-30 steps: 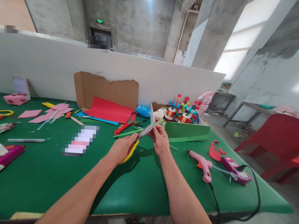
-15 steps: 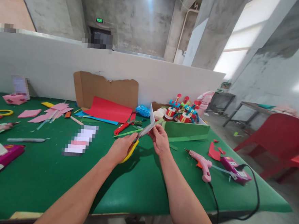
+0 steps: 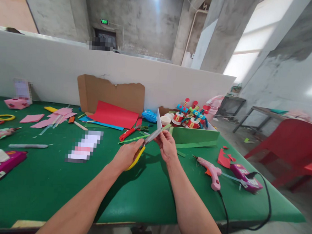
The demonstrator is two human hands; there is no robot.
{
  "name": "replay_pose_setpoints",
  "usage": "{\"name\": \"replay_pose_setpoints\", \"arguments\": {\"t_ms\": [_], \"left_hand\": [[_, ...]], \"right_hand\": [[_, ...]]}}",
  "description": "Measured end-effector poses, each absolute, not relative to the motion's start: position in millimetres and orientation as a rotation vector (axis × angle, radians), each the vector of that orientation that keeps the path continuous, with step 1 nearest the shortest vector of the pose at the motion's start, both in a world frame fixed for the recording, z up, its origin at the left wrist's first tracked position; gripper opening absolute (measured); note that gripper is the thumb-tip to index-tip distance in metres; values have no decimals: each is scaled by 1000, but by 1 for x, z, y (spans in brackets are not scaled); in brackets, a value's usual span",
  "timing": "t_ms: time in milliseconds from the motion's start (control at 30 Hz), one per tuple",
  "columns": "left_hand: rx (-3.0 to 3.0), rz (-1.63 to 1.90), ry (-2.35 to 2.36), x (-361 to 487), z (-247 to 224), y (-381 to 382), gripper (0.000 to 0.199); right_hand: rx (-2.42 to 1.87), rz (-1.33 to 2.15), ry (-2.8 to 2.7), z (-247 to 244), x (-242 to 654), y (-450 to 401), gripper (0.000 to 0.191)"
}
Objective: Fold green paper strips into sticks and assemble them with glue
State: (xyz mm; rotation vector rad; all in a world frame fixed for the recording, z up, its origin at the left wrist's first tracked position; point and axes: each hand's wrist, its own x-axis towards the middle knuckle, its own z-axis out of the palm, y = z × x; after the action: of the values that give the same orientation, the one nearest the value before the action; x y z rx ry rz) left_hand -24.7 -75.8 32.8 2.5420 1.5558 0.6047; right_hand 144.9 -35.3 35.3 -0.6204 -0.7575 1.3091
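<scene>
My left hand [image 3: 126,155] is wrapped round the yellow handles of a pair of scissors [image 3: 136,160]. Their metal blades point up and right, towards my other hand. My right hand [image 3: 167,146] pinches a narrow green paper strip [image 3: 166,127] at the blade tips; its fingers partly cover the strip. Just beyond both hands stands a box with a green front [image 3: 194,137], holding several red and blue figures [image 3: 193,122] and white paper cups [image 3: 165,121]. Left of the blades, a thin green strip [image 3: 133,139] lies near a red-handled tool [image 3: 127,134].
To the right lie a pink glue gun [image 3: 211,172] with a trailing cord, a purple power strip [image 3: 246,178] and red paper scraps [image 3: 223,158]. Red paper [image 3: 116,115], pink sheets [image 3: 32,118], a white pen [image 3: 28,146] and another power strip [image 3: 4,168] are on the left.
</scene>
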Motion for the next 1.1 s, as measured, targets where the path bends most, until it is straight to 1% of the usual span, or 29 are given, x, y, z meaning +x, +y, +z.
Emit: {"name": "replay_pose_setpoints", "arguments": {"t_ms": [200, 633, 733, 1100], "left_hand": [[2530, 576, 1566, -24, 36, -78, 31], [2545, 705, 1477, -24, 29, -75, 32], [2535, 691, 1477, -24, 29, -74, 30], [2538, 684, 1463, -24, 29, -74, 31]], "right_hand": [[-635, 1307, -756, 34, 145, -35, 31], [-656, 1295, -770, 33, 147, -34, 31], [-653, 1295, -767, 34, 147, -35, 30], [-671, 1282, -806, 33, 147, -35, 29]]}}
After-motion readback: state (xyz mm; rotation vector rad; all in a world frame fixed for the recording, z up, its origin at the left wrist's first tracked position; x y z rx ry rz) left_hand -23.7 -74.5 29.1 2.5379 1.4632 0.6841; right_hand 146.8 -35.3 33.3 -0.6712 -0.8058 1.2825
